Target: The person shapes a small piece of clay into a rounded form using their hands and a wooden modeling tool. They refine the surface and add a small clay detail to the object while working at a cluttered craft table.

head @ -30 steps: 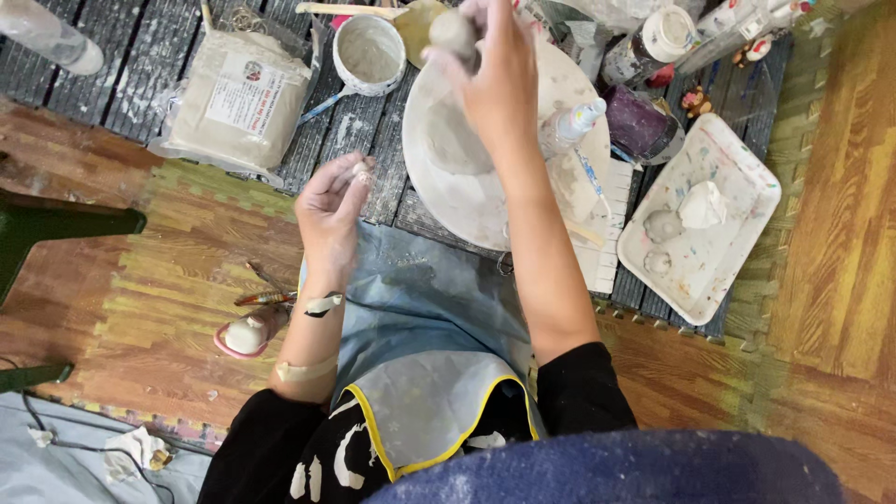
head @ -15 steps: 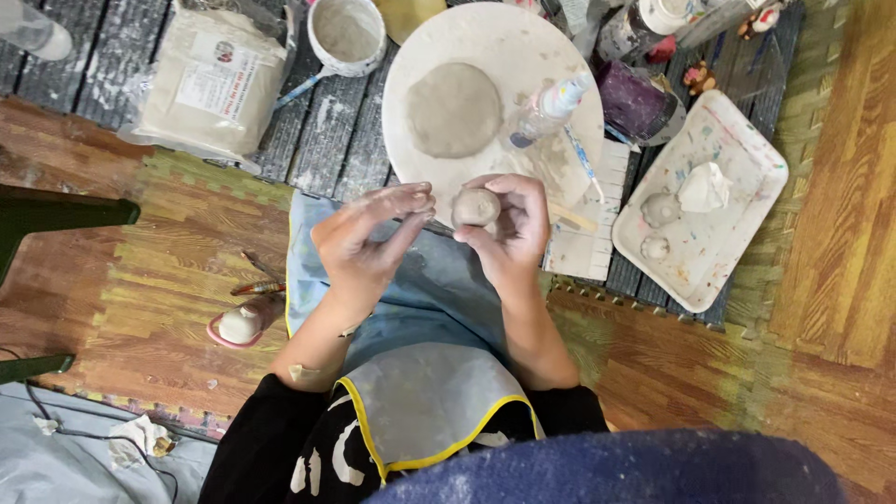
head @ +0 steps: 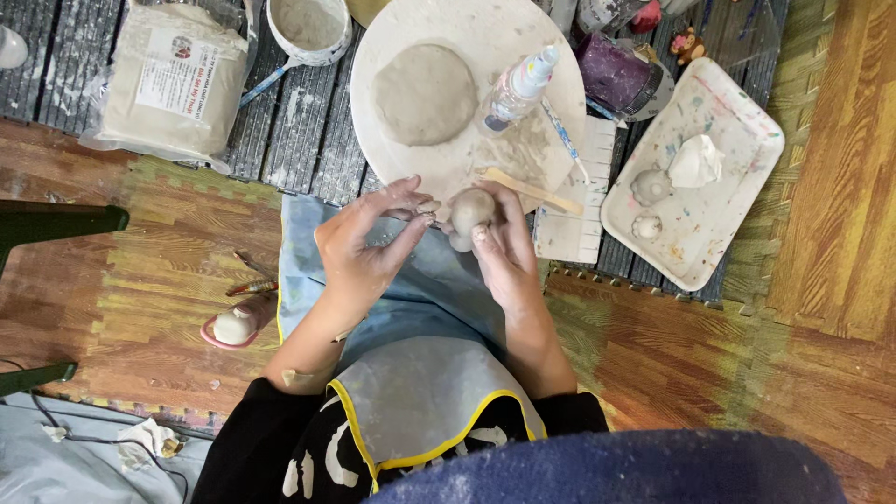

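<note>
The right hand point(head: 504, 247) holds a small clay ball point(head: 469, 213). Its fingers curl around the ball from the right side and from below, and the thumb lies along the front. The grip is closed on the clay. The right arm comes up from the bottom of the view, with the wrist bent a little toward the middle.

The left hand point(head: 366, 245) is just beside the ball, on its left. This hand is open, with the fingers stretched out flat and pointing to the right. The fingertips point(head: 425, 207) touch the clay ball or come very close to it; it is hard to tell which. It holds nothing. The left arm slants up from the lower left.

Both hands float above a light blue apron point(head: 411, 308) on the person's lap.

Just past the ball is a big round white board point(head: 392, 47) with a flat clay disc point(head: 426, 93) on it. A small spray bottle point(head: 518, 89) and a wooden stick point(head: 527, 189) lie on that board too. To the right of the grip is a white tray point(head: 737, 187) with little clay pieces point(head: 651, 187). Far to the left is a bag of clay point(head: 173, 84).
</note>
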